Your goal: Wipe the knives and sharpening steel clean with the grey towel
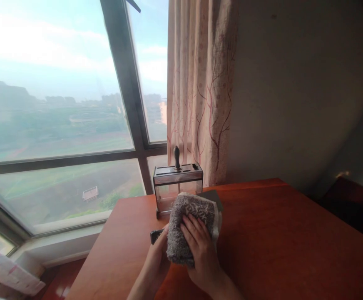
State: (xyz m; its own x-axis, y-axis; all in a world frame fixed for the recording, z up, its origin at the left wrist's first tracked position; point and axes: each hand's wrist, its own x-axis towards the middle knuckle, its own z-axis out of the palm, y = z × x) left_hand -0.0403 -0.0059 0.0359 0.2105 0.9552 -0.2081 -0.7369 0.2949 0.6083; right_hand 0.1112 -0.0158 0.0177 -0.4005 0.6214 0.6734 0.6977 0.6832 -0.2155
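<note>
A folded grey towel (197,208) with a pale edge is held up over the table in front of me. My right hand (197,239) lies on its near face, fingers bent and pressed into the pile. At the towel's left side, my left hand (161,246) is closed around something mostly hidden by the cloth. A short black end (155,236) sticks out beside my left thumb. Behind the towel's upper right shows the corner of a flat grey-green piece (214,196); whether it joins the black end I cannot tell.
Just beyond the towel stands a clear-sided box (178,177) with a metal top and an upright dark handle (176,157). The reddish wooden table (262,233) reaches back to the window (75,160) and a patterned curtain (200,91). A dark wall (294,96) is on the right.
</note>
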